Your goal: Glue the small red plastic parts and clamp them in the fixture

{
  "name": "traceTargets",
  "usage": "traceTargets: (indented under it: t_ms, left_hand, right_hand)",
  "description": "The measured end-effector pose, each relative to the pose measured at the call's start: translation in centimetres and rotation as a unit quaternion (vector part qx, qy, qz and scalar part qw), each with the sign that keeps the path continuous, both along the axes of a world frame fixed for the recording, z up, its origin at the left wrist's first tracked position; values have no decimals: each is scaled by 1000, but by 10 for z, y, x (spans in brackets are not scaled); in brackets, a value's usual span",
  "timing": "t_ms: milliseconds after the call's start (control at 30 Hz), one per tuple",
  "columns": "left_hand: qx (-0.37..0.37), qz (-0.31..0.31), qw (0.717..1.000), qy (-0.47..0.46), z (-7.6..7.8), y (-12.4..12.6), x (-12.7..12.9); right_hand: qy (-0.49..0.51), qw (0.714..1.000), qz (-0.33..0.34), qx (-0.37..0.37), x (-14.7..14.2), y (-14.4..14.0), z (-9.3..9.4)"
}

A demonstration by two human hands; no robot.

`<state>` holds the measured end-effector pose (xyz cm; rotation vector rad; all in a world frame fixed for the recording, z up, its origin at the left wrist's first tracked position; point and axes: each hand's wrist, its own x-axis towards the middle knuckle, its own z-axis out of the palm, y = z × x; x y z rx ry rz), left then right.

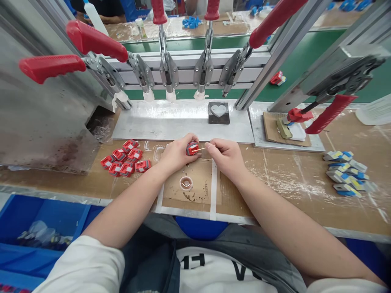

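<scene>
My left hand (179, 152) is closed around a small red and grey plastic part (192, 148), held just above the bench before the metal plate. Pinched between the thumb and fingers of my right hand (227, 158) is a thin pale stick (200, 149). Its tip points left and reaches the red part; whether it touches inside cannot be made out. Below my hands, a small round dish (186, 183) of clear-looking stuff rests on a taped sheet of brown card (198, 193). A cluster of several similar red and grey parts (124, 159) lies left of my left hand.
Toggle clamps with red handles (104, 42) stand on a frame over the metal plate (171, 122). A dark block with a white heart (219, 112) sits on it. Another clamp (331, 114) is at right, beside blue and grey parts (346, 173). Blue bins (45, 211) are lower left.
</scene>
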<state>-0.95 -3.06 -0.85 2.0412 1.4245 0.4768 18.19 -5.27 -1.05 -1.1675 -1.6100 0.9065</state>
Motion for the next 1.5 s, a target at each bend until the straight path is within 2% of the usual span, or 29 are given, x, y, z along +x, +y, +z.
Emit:
traceTargets:
  t_ms: [300, 533, 933, 967, 1033, 1133, 1200, 1267, 1333, 1367, 1433, 1500]
  left_hand:
    - [5, 2, 1000, -5, 0, -1, -1]
    - [18, -3, 1000, -10, -1, 0, -1]
    - [11, 7, 1000, 8, -2, 1, 1]
    - [14, 8, 1000, 2, -2, 1, 1]
    - [19, 13, 1000, -19, -3, 3, 0]
    - [22, 27, 998, -60, -4, 6, -4]
    - [26, 39, 996, -77, -3, 7, -7]
    - [33, 54, 994, -84, -2, 8, -10]
    - [37, 70, 993, -87, -2, 9, -11]
    - [40, 77, 992, -87, -2, 10, -12]
    - [38, 87, 992, -85, 0, 11, -11]
    - [29, 95, 992, -81, 3, 10, -9]
  right_hand:
    - [-13, 1000, 12, -11, 0, 1, -1]
    - [-25, 999, -40, -12, 4, 4, -2]
    - [-21, 996, -62, 60, 4, -1, 3]
    - [-15, 997, -39, 72, 4, -2, 4]
    - [-16, 994, 64, 92, 3, -6, 4]
    - [-97, 957, 249, 110, -5, -14, 3]
    - [-193, 925, 303, 125, -14, -22, 6]
    - [-290, 896, 307, 139, -21, -28, 13]
    - [-365, 879, 273, 139, -19, -32, 23]
    - [-389, 881, 235, 132, -11, -34, 27]
    - [-408, 901, 107, 101, 19, -41, 34]
    - [-409, 908, -74, 49, 69, -53, 36]
